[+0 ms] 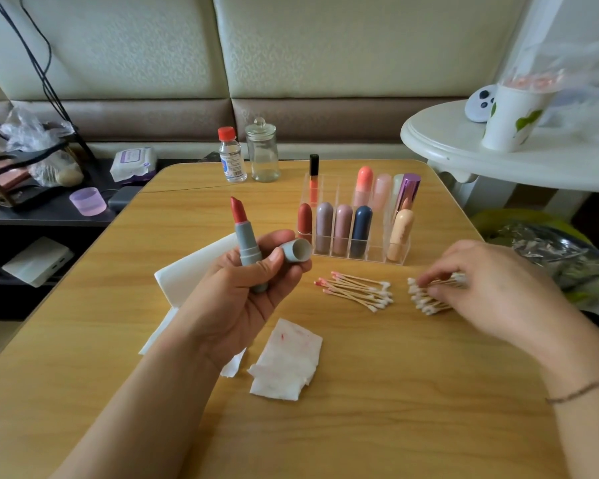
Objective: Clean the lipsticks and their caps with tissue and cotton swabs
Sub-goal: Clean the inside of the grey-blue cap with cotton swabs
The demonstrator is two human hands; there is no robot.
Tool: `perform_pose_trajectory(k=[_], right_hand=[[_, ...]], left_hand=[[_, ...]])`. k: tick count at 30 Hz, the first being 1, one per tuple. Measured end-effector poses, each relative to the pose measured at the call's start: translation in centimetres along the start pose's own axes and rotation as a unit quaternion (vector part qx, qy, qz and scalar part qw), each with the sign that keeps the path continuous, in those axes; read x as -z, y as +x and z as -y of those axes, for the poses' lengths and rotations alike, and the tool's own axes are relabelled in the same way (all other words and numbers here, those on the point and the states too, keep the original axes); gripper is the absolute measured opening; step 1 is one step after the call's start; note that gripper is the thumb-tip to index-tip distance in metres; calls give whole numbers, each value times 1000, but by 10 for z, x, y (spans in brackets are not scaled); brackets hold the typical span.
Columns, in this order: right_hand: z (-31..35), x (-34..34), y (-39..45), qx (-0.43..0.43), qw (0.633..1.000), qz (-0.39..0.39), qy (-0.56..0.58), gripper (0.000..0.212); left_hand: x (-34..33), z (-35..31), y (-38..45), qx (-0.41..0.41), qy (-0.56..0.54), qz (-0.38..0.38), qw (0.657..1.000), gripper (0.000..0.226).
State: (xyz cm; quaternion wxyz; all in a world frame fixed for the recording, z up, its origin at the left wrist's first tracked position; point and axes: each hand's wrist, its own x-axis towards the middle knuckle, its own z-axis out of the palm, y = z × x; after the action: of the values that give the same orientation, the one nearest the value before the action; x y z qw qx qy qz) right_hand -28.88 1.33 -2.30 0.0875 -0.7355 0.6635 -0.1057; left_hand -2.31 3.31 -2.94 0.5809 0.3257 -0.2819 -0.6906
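Two things sit in the left hand (253, 288): an open grey lipstick (248, 243) held upright, its grey cap (295, 250) pinched alongside, left of the clear organizer (357, 219). The right hand (491, 288) pinches clean cotton swabs (426, 299) in front of the organizer; used swabs (357, 292) and stained tissue (287, 361) lie on the table (395, 392).

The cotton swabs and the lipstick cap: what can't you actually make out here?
- Head view: whether the right hand has pinched a swab from the clean swabs; its fingers cover them.
- Inside of the grey cap: too small to show residue.
- Lipstick base: hidden by the left hand.
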Motion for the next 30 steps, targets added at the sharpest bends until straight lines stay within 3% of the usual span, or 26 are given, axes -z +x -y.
perform_pose_trajectory(k=[6,9,15,19,23,27,30], right_hand=[[3,-4,2,-3,1000,-23,-12,24],[6,-4,1,6,999,-36,-22,20],[6,-6,0,27,998,-46,-23,15],[5,-8,2,63,989,-124,54,10],[7,-11,1,128,954,-205,176,13],[18,-13,-4,205,924,-211,246,29],[23,-19,-4,253,913,-210,243,27]], left_hand=[[5,0,-1,13,-47,82,995,18],[8,1,-1,11,-45,145,988,30],[9,3,-3,8,-67,198,978,23],[9,3,-4,7,-79,221,972,19],[12,4,-1,20,-119,245,962,20],[14,5,2,47,-177,245,952,24],[15,5,2,59,-204,232,949,26]])
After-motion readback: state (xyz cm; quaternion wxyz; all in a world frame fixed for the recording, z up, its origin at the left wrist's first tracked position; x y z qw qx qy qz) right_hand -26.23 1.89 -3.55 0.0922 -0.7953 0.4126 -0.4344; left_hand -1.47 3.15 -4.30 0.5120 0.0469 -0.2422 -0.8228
